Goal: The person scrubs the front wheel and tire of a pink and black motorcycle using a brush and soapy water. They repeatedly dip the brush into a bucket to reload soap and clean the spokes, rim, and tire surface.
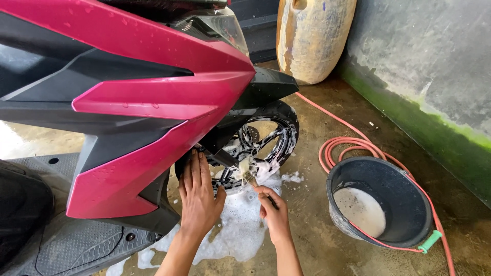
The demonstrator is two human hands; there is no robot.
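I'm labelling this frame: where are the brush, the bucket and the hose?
brush point(249, 176), head view, on its bristle end at the wheel.
bucket point(409, 202), head view, on its dark inner wall.
hose point(337, 145), head view, on its coiled loop.

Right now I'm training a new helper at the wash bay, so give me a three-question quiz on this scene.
1. True or false: the left hand rests flat on the front tyre.
2. What does the right hand hold? A) hose B) brush C) sponge
3. What sits in the dark bucket?

Key: 1 true; 2 B; 3 soapy water.
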